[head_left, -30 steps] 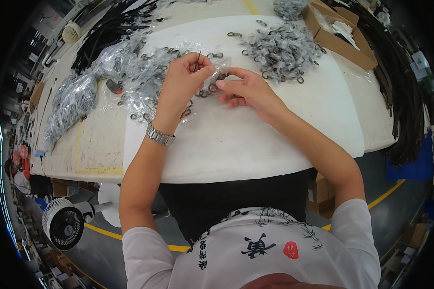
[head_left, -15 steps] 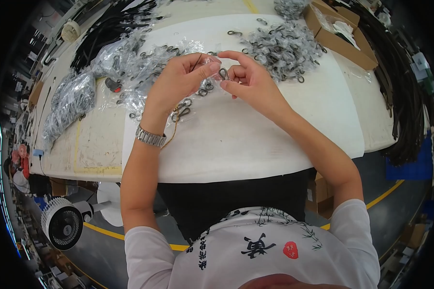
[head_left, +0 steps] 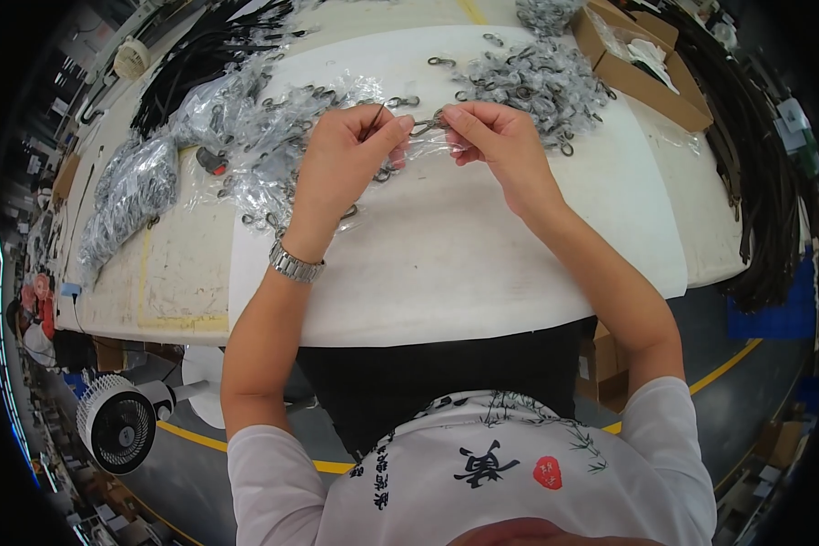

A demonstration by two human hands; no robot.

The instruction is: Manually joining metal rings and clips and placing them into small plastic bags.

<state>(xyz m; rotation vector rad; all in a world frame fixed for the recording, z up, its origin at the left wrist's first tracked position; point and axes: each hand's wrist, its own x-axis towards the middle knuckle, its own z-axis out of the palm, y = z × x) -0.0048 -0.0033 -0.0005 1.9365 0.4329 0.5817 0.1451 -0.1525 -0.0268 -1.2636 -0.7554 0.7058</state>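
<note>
Off-white desk (head_left: 187, 291), with a white sheet (head_left: 446, 264) over its middle. Left pile (head_left: 273, 141), bagged dark hooks, at 9 to 10 o'clock from the left hand (head_left: 350, 146); right pile (head_left: 541, 96), same kind of parts, at about 1 o'clock from the right hand (head_left: 496, 141).

Hands: both closed at the fingertips, facing each other. Right pinches the far end of one dark metal hook (head_left: 426, 126) between thumb and fingers. Left thumb and fingers meet at its near end; can't tell if they grip it or just touch. Clear film (head_left: 428, 143) hangs just under it.

Key relation: hook bridges the gap, at 3 o'clock from left fingertips, 9 from right. Long axis about 9-to-3, right end tipped slightly toward 2. Neither hand clearly nearer.

Smallest: thin dark piece (head_left: 374, 118) in left's grasp, sticking up toward 1 o'clock.
</note>
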